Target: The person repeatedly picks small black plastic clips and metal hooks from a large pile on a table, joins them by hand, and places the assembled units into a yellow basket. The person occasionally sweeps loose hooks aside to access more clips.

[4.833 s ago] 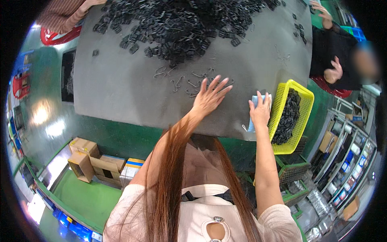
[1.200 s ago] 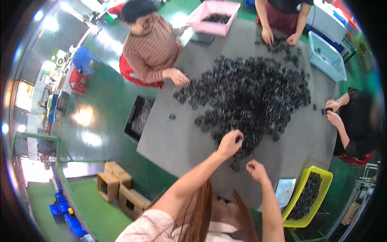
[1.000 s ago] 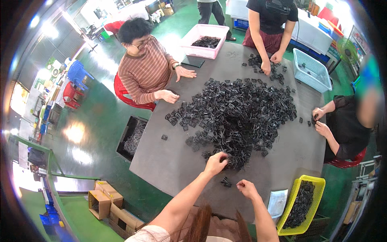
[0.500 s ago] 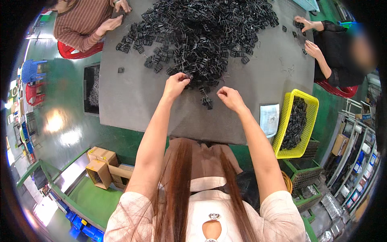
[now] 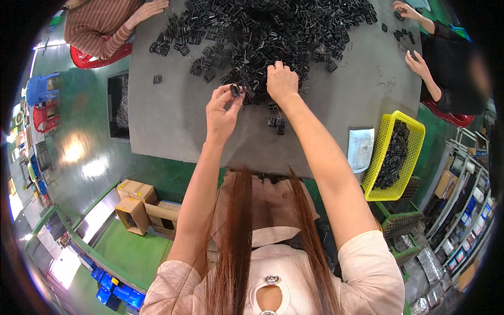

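Observation:
A large heap of small black plastic parts (image 5: 273, 31), with thin pale wire-like strands among them, covers the far middle of the grey table (image 5: 168, 118). At its near edge my left hand (image 5: 221, 113) pinches one black plastic part (image 5: 234, 91) between thumb and fingers. Just to the right, my right hand (image 5: 282, 83) is over the heap's near edge with its fingers curled in. Whatever those fingers hold, if anything, is hidden. Below the right hand lie a few loose black parts (image 5: 276, 125).
Right of me, a yellow basket (image 5: 368, 178) holds many black parts, beside a pale blue packet (image 5: 360, 150). A dark tray (image 5: 118, 107) sits at the table's left edge. Co-workers' hands (image 5: 418, 66) are at the far right and far left (image 5: 149, 10). Cardboard boxes (image 5: 137, 197) stand lower left.
My right hand has moved left and away from me onto the heap. My left hand has turned and drawn slightly left, showing the black part it holds. Co-workers' hands have shifted.

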`<state>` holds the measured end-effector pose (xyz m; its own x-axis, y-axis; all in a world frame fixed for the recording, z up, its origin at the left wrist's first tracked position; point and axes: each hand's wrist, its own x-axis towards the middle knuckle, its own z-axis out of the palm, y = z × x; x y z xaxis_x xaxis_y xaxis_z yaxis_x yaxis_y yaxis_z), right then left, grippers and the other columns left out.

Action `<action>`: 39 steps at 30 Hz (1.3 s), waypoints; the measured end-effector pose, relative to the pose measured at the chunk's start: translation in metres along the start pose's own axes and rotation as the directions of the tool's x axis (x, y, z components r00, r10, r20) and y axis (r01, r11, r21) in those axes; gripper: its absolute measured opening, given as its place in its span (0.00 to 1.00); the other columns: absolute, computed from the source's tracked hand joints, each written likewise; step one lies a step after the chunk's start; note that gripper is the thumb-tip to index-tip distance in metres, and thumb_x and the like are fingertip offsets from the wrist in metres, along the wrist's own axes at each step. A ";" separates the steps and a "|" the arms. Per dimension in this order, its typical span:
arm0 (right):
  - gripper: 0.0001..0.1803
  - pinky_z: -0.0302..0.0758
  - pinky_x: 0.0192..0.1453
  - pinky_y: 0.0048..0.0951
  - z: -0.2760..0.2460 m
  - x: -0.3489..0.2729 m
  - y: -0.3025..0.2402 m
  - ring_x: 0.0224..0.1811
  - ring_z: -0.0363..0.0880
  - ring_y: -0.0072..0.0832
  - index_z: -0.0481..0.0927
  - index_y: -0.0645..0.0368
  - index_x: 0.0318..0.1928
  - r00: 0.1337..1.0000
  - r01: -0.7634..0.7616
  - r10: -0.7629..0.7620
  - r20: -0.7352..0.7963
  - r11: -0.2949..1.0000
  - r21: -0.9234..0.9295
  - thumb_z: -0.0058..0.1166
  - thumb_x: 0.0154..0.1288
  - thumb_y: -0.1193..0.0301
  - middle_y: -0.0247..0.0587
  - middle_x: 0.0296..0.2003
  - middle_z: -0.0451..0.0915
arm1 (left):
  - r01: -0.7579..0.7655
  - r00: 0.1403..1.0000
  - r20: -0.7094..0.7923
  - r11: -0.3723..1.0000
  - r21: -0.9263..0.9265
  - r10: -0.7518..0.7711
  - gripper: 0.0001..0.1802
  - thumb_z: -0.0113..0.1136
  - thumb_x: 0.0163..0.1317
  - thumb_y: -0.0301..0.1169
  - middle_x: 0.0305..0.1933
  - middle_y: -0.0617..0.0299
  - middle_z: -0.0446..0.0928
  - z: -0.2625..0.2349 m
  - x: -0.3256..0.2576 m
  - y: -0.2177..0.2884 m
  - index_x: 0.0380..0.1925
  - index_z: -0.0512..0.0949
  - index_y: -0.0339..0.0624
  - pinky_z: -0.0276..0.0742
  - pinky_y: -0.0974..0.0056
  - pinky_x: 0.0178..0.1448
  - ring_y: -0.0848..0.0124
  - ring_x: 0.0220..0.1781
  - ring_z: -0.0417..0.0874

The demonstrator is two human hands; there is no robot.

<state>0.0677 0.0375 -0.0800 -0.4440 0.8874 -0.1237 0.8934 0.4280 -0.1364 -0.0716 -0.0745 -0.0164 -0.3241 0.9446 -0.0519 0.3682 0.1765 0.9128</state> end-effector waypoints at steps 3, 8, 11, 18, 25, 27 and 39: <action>0.13 0.76 0.43 0.38 -0.017 -0.002 -0.001 0.43 0.78 0.35 0.77 0.56 0.38 0.996 0.086 -0.082 0.041 0.992 -0.096 0.55 0.50 0.69 0.40 0.38 0.75 | 0.199 0.980 0.018 0.980 0.010 -0.200 0.10 0.60 0.56 0.27 0.33 0.59 0.81 -0.001 0.010 -0.020 0.38 0.81 0.36 0.75 0.66 0.43 0.65 0.32 0.80; 0.10 0.71 0.45 0.40 -0.012 -0.011 0.017 0.41 0.78 0.35 0.78 0.52 0.36 0.997 0.060 -0.062 -0.054 0.998 -0.029 0.57 0.50 0.68 0.36 0.35 0.77 | 0.332 0.939 0.059 0.937 0.105 -0.339 0.14 0.62 0.56 0.32 0.32 0.63 0.81 -0.008 0.024 -0.017 0.40 0.77 0.35 0.73 0.71 0.39 0.76 0.35 0.80; 0.11 0.69 0.47 0.42 -0.014 -0.017 0.026 0.46 0.76 0.34 0.79 0.48 0.39 0.999 0.049 -0.050 0.009 0.991 0.122 0.55 0.53 0.69 0.33 0.37 0.77 | 0.391 0.920 0.088 0.915 -0.099 -0.383 0.10 0.61 0.57 0.31 0.32 0.64 0.81 -0.010 0.031 -0.016 0.38 0.78 0.39 0.72 0.72 0.39 0.78 0.34 0.79; 0.07 0.71 0.44 0.36 -0.035 -0.030 0.041 0.41 0.75 0.36 0.82 0.52 0.26 0.956 -0.002 0.171 -0.236 0.813 0.582 0.61 0.52 0.63 0.33 0.33 0.77 | 0.243 0.970 0.040 0.948 -0.207 -0.240 0.10 0.60 0.57 0.26 0.33 0.63 0.81 -0.016 0.037 -0.014 0.39 0.78 0.36 0.74 0.73 0.42 0.78 0.36 0.80; 0.16 0.73 0.43 0.38 -0.024 -0.064 0.068 0.37 0.80 0.39 0.82 0.55 0.28 0.795 -0.497 0.230 0.561 0.778 0.384 0.60 0.53 0.55 0.41 0.31 0.82 | 0.606 0.776 0.309 0.786 -0.126 -0.549 0.11 0.55 0.62 0.29 0.33 0.63 0.79 -0.013 0.041 -0.034 0.43 0.77 0.38 0.75 0.72 0.41 0.76 0.35 0.79; 0.17 0.74 0.46 0.39 -0.018 -0.069 0.076 0.42 0.80 0.40 0.82 0.55 0.33 0.694 -0.621 0.226 0.684 0.668 0.409 0.61 0.53 0.54 0.43 0.34 0.82 | 0.688 0.710 0.409 0.689 -0.229 -0.573 0.13 0.54 0.63 0.29 0.31 0.65 0.76 -0.013 0.043 -0.041 0.47 0.74 0.38 0.74 0.73 0.38 0.77 0.32 0.77; 0.11 0.75 0.42 0.38 -0.019 -0.088 0.024 0.37 0.81 0.37 0.81 0.54 0.33 0.934 -0.356 0.207 0.291 0.599 0.717 0.59 0.55 0.61 0.42 0.31 0.82 | 0.760 0.643 0.560 0.343 -0.553 -0.522 0.16 0.55 0.62 0.28 0.35 0.66 0.78 -0.015 -0.013 -0.052 0.50 0.73 0.37 0.73 0.73 0.36 0.77 0.36 0.78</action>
<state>0.1293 -0.0269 -0.0536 -0.2495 0.8679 -0.4296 0.6444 -0.1824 -0.7426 -0.0996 -0.1001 -0.0575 0.0878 0.6705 -0.7367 -0.6015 0.6252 0.4974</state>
